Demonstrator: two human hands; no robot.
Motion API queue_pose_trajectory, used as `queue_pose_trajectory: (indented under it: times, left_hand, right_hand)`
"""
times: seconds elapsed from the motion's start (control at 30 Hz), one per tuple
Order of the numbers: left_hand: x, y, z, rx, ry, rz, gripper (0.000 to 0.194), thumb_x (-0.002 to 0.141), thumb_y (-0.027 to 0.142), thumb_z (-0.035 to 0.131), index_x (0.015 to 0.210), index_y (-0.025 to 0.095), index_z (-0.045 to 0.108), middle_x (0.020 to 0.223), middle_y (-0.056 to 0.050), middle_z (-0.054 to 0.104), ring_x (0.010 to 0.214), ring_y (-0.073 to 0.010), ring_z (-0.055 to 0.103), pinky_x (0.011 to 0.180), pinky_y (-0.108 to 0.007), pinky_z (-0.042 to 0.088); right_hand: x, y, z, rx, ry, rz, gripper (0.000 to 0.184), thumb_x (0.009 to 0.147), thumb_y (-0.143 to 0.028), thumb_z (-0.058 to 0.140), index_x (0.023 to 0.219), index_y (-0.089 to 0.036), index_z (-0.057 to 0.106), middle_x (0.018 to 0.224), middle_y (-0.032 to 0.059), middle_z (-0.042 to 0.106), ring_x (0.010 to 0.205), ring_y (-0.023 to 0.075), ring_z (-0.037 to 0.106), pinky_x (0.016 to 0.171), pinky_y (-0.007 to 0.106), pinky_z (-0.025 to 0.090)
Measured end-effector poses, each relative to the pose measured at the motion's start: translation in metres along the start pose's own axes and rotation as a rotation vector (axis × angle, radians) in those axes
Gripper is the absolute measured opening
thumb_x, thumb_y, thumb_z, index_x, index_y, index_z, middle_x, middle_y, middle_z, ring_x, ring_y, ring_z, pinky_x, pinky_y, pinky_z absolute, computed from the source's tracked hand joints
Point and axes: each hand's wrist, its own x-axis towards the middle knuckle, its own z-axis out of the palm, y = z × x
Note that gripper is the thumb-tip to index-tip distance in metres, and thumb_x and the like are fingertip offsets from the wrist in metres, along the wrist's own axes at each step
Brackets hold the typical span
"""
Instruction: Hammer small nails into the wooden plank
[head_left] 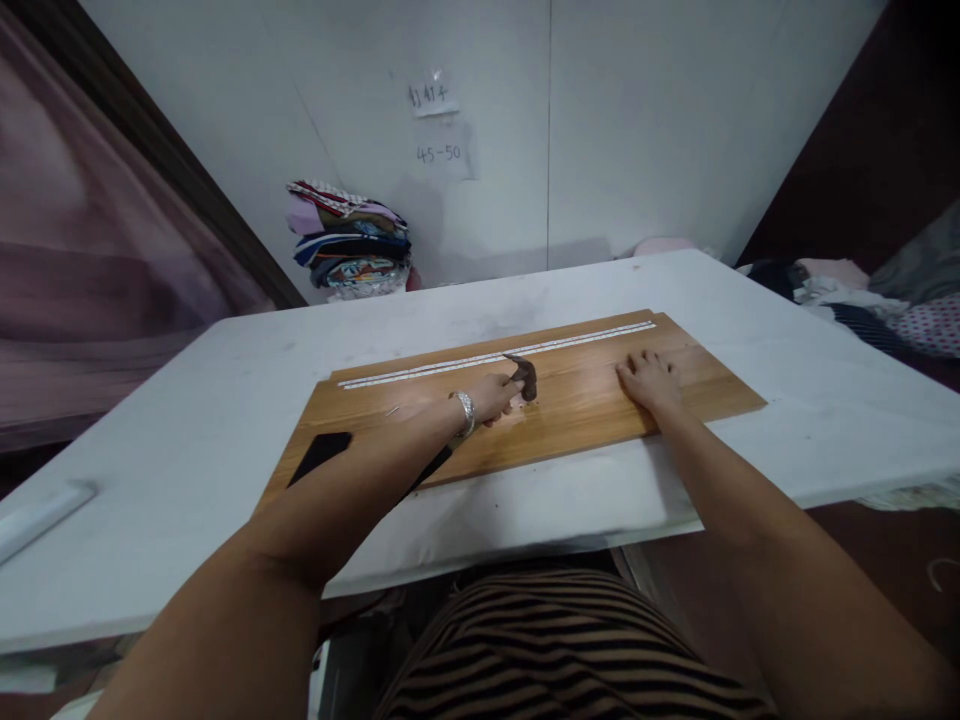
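A brown wooden board [585, 400] lies on a white table [187, 440], with a thin white strip [495, 357] along its far edge. My left hand [495, 395], with a silver bracelet on the wrist, is closed round a dark hammer [525, 376] whose head sits just short of the strip. My right hand [649, 380] lies flat on the board to the right, fingers spread, holding nothing. A small nail [392, 410] lies on the board to the left of my left wrist.
A black flat object [321, 455] lies on the board's near left part, partly under my left forearm. A pile of folded cloth [351, 240] stands against the back wall. More fabric [885, 300] lies at the right. A white bar [41, 510] sits at the table's left edge.
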Motion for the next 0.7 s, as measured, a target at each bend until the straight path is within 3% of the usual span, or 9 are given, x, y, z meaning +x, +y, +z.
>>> queue_pose_trajectory:
  times: [0.7]
  left_hand:
    - [0.0033, -0.0036, 0.0026, -0.013, -0.003, -0.004, 0.027, 0.104, 0.039, 0.043, 0.1, 0.017, 0.058, 0.065, 0.004, 0.055, 0.04, -0.0078, 0.045, 0.042, -0.021, 0.039]
  right_hand:
    - [0.001, 0.001, 0.0021, 0.012, 0.017, -0.004, 0.055, 0.103, -0.05, 0.025, 0.129, -0.018, 0.062, 0.145, 0.0192, 0.055, 0.136, 0.0329, 0.044, 0.111, 0.054, 0.031]
